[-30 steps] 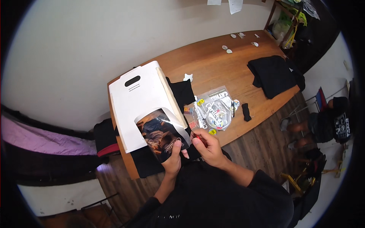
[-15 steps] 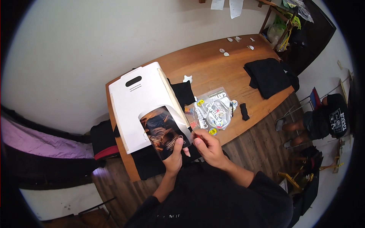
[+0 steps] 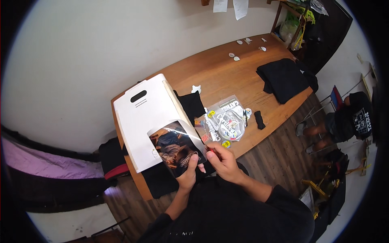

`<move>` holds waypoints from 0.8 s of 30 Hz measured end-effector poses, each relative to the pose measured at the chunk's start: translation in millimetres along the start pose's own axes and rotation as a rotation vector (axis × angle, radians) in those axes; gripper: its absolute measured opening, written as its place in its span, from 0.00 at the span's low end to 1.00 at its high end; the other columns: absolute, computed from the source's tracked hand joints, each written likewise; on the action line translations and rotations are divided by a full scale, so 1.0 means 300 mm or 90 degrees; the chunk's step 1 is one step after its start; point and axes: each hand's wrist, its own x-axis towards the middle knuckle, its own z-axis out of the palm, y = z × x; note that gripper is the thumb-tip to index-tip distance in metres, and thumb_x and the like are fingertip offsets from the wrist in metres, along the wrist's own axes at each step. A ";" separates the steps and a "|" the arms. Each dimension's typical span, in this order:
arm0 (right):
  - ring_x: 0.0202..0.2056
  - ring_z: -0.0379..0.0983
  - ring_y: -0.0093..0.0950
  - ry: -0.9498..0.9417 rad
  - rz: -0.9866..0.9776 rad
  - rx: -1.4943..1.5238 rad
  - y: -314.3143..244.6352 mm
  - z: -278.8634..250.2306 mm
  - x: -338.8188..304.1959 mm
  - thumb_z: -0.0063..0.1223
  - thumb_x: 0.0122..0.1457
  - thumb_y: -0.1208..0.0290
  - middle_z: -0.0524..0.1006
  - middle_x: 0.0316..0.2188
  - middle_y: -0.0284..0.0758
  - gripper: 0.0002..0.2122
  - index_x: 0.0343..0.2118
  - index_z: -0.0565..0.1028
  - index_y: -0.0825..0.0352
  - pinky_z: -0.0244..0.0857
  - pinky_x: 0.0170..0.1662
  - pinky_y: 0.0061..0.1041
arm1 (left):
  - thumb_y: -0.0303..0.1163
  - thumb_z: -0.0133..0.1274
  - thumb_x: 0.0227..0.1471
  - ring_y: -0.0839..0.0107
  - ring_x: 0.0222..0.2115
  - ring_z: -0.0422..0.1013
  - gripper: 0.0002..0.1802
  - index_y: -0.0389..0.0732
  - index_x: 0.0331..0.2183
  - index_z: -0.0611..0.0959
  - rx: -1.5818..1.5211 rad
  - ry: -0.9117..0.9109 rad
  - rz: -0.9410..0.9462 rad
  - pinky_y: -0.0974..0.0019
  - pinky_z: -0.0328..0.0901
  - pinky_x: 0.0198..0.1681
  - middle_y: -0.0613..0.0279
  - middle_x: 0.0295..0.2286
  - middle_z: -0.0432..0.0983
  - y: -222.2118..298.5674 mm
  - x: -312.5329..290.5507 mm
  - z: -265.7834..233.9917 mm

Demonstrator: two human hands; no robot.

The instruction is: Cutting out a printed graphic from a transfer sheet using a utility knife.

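Note:
My left hand (image 3: 188, 173) grips the lower edge of a printed sheet (image 3: 172, 146), its thumb lying on top. The sheet has a dark picture in brown and blue with a pale margin along its upper and right sides. At the sheet's right edge, my right hand (image 3: 223, 161) is closed on a small red-handled tool (image 3: 210, 151). Fingers hide most of that tool, so its kind does not show. Behind the sheet stands a white box-like case (image 3: 135, 125) with a dark oval slot. Black cloth (image 3: 158, 180) lies below it.
Clear printed sticker sheets (image 3: 227, 121) lie right of my hands on the wooden table (image 3: 210, 56). A rolled black cloth (image 3: 259, 120) and folded black garments (image 3: 281, 79) are farther right. Small white cutouts (image 3: 236, 58) sit at the far end. Another person (image 3: 354, 117) is at the right.
The view has shifted a little, and the printed sheet and both hands sit slightly lower in it. Both hands keep their hold at the sheet's edge.

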 end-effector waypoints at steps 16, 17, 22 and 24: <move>0.23 0.60 0.15 -0.045 0.004 0.057 -0.002 -0.262 0.085 0.44 0.61 0.73 0.68 0.21 0.30 0.08 0.37 0.69 0.72 0.56 0.26 0.16 | 0.22 0.49 0.53 0.76 0.17 0.67 0.11 0.37 0.40 0.71 0.041 0.089 0.112 0.75 0.64 0.14 0.61 0.26 0.71 -0.111 0.075 0.237; 0.23 0.60 0.14 -0.036 -0.051 0.080 -0.008 -0.286 0.093 0.43 0.62 0.73 0.67 0.22 0.29 0.08 0.37 0.69 0.72 0.55 0.26 0.15 | 0.22 0.50 0.52 0.75 0.18 0.68 0.09 0.35 0.38 0.72 0.031 0.108 0.116 0.74 0.66 0.15 0.60 0.26 0.71 -0.119 0.080 0.268; 0.22 0.58 0.12 -0.103 0.019 0.071 -0.019 -0.404 0.125 0.41 0.63 0.71 0.67 0.23 0.26 0.08 0.37 0.69 0.72 0.54 0.25 0.13 | 0.21 0.51 0.51 0.74 0.19 0.69 0.08 0.34 0.36 0.72 0.037 0.154 0.127 0.73 0.67 0.18 0.60 0.26 0.71 -0.163 0.100 0.375; 0.22 0.58 0.12 -0.097 -0.020 0.095 -0.014 -0.438 0.134 0.41 0.62 0.72 0.67 0.23 0.26 0.08 0.37 0.69 0.72 0.54 0.25 0.13 | 0.20 0.52 0.51 0.74 0.19 0.69 0.08 0.34 0.36 0.72 0.032 0.092 0.106 0.73 0.67 0.18 0.60 0.26 0.71 -0.180 0.102 0.404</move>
